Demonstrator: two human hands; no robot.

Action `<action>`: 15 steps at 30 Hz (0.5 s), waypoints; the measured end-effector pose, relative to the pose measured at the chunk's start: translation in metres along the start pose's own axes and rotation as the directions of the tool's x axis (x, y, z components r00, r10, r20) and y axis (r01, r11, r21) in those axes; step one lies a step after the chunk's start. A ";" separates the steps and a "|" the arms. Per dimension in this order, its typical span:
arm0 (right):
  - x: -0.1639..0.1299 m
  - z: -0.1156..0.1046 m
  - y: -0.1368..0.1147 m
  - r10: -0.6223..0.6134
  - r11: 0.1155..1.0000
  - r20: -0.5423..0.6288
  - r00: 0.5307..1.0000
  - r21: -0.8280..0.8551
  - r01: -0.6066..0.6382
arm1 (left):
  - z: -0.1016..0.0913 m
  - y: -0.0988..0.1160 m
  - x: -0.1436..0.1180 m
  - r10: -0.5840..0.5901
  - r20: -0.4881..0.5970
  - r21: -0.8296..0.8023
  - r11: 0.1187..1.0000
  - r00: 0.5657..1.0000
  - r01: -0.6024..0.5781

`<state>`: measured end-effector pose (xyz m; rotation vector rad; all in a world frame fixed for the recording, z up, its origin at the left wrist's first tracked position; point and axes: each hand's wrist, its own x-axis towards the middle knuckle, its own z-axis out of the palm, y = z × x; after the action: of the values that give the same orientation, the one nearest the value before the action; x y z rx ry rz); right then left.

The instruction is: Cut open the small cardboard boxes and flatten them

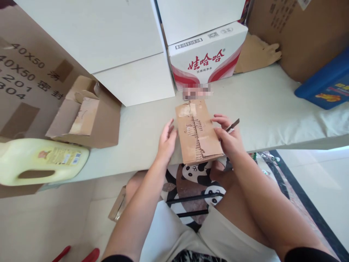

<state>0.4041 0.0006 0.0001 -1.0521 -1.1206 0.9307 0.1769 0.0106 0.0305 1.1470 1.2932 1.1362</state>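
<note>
A flattened brown cardboard box (196,131) with torn tape along its middle seam lies on the pale table (267,105), overhanging the near edge. My left hand (167,140) rests flat against the box's left edge, fingers apart. My right hand (228,136) lies on the box's right side and grips a small blade or cutter (233,125) that points up and to the right.
A white and red drink carton (207,54) and large white boxes (109,43) stand behind. An open small cardboard box (81,112) and a yellow jug (40,160) sit at left. A blue box (327,83) is at right. A panda-print stool (196,174) is below.
</note>
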 end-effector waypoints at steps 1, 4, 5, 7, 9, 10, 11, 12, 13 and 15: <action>0.000 0.000 0.001 -0.022 1.000 0.023 1.000 -0.021 0.023 | -0.002 0.009 0.005 0.136 -0.004 0.145 0.980 0.991 -0.134; 0.000 0.002 0.002 -0.055 0.998 0.049 0.997 -0.018 0.055 | 0.001 0.029 0.023 0.410 0.169 0.412 0.796 0.896 -0.443; 0.000 0.003 0.001 -0.046 0.999 0.047 0.998 -0.001 0.046 | 0.005 0.032 0.029 0.418 0.256 0.478 0.729 0.872 -0.490; 0.000 0.004 -0.001 0.016 0.999 0.061 0.998 0.047 -0.018 | 0.013 0.032 0.037 0.373 0.346 0.550 0.663 0.861 -0.508; 0.000 0.003 -0.003 0.107 0.989 0.108 0.988 0.093 -0.117 | 0.019 0.027 0.041 0.351 0.362 0.570 0.650 0.864 -0.503; 0.001 0.003 -0.004 0.143 0.981 0.138 0.980 0.109 -0.159 | 0.020 0.025 0.041 0.350 0.358 0.571 0.652 0.866 -0.499; 0.001 0.002 -0.005 0.166 0.975 0.162 0.973 0.119 -0.187 | 0.020 0.023 0.040 0.352 0.355 0.571 0.652 0.866 -0.499; 0.002 0.002 -0.006 0.178 0.972 0.177 0.968 0.123 -0.201 | 0.019 0.021 0.039 0.354 0.354 0.575 0.648 0.866 -0.500; 0.002 0.002 -0.007 0.184 0.970 0.183 0.966 0.124 -0.208 | 0.017 0.020 0.037 0.359 0.355 0.582 0.638 0.863 -0.505; 0.002 0.002 -0.009 0.189 0.969 0.179 0.965 0.125 -0.213 | 0.012 0.019 0.032 0.376 0.372 0.600 0.600 0.848 -0.529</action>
<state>0.4028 0.0009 0.0094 -0.9966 -1.0780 1.2625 0.1890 0.0451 0.0463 2.2117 1.3210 0.8392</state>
